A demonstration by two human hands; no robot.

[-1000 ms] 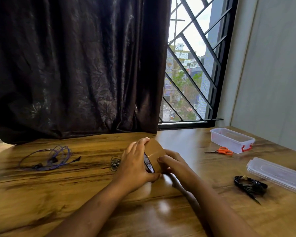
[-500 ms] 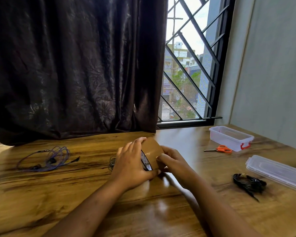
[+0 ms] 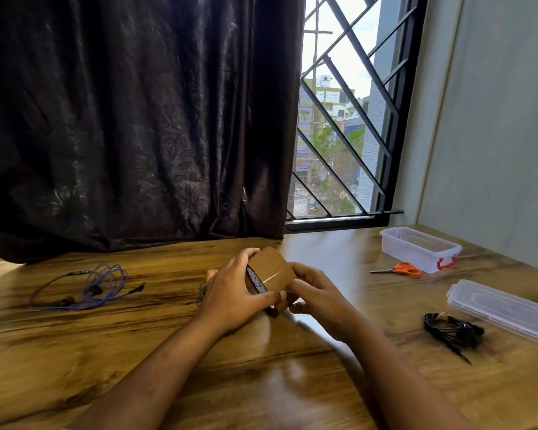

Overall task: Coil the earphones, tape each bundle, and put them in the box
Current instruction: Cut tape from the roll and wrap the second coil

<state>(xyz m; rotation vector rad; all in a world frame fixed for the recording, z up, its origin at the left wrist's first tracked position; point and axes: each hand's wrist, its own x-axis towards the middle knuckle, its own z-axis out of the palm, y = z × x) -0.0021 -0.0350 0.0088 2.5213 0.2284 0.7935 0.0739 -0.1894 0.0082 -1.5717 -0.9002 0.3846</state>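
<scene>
A brown tape roll (image 3: 272, 273) stands on edge at the middle of the wooden table (image 3: 137, 352). My left hand (image 3: 235, 294) grips its left side, thumb underneath. My right hand (image 3: 316, 293) holds its right side, fingers curled against the tape's outer face. Loose purple earphones (image 3: 84, 288) lie at the left. A coiled black earphone bundle (image 3: 451, 328) lies at the right. A grey coiled bundle (image 3: 202, 291) peeks out behind my left hand, mostly hidden. The clear plastic box (image 3: 420, 248) with a red latch stands open at the back right.
Orange-handled scissors (image 3: 401, 269) lie just in front of the box. The clear lid (image 3: 503, 310) rests at the right edge. A dark curtain (image 3: 137, 119) hangs behind the table, a barred window (image 3: 348, 119) to its right, a wall at the far right.
Both hands keep hold of the tape roll in about the same spot. The right fingers have shifted slightly on the roll's face.
</scene>
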